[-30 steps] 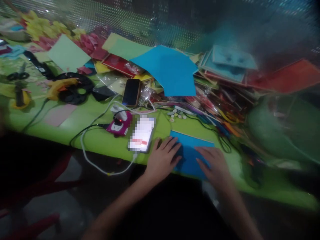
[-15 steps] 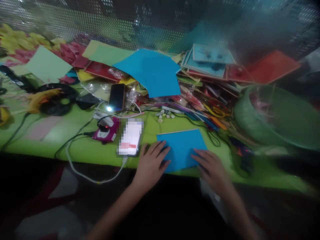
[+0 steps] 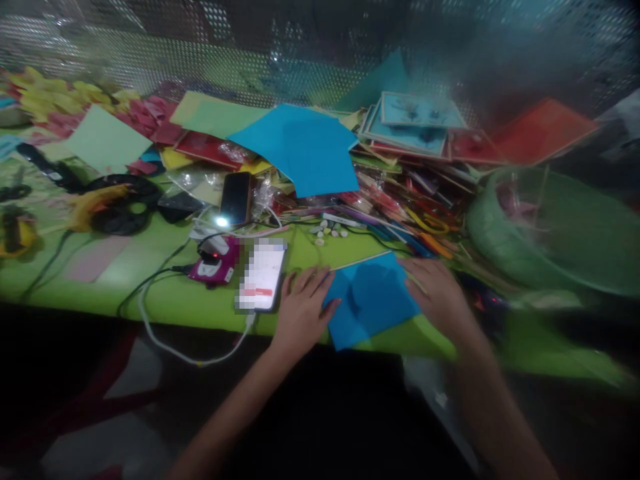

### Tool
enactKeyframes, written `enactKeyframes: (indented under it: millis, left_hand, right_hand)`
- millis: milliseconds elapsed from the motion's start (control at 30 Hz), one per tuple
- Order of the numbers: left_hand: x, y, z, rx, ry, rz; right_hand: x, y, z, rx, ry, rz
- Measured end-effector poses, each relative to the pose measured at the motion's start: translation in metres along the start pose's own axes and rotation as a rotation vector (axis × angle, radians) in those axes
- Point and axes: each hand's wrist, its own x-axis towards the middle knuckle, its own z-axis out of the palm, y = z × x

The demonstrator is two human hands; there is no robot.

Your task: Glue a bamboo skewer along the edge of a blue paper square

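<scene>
Hands lay flat and open: our left hand pinned the blue paper at the near edge of the green table, beside the phone, while our right hand pressed its far corner, grasping nothing.

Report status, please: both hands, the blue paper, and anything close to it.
Left hand flat on blue paper, left edge. Right hand on its right side, fingers spread. Phone lies beside left hand; pens pile behind paper.
</scene>
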Motion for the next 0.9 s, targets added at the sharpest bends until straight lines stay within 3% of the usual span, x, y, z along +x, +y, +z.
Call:
enactKeyframes:
  millis: [267,667,900]
  left_hand:
    - [0.006,-0.004,0.007,0.022,0.021,-0.042]
    - [0.008,-0.004,0.007,-0.005,-0.009,-0.077]
    - [0.006,-0.007,0.010,0.023,-0.029,-0.086]
  right_hand:
    - [0.022,0.007,0.035,-0.088,-0.012,0.042]
    - [0.022,0.000,0.039,-0.183,-0.012,0.015]
    - [0.001,0.004,0.032,-0.099,0.020,0.137]
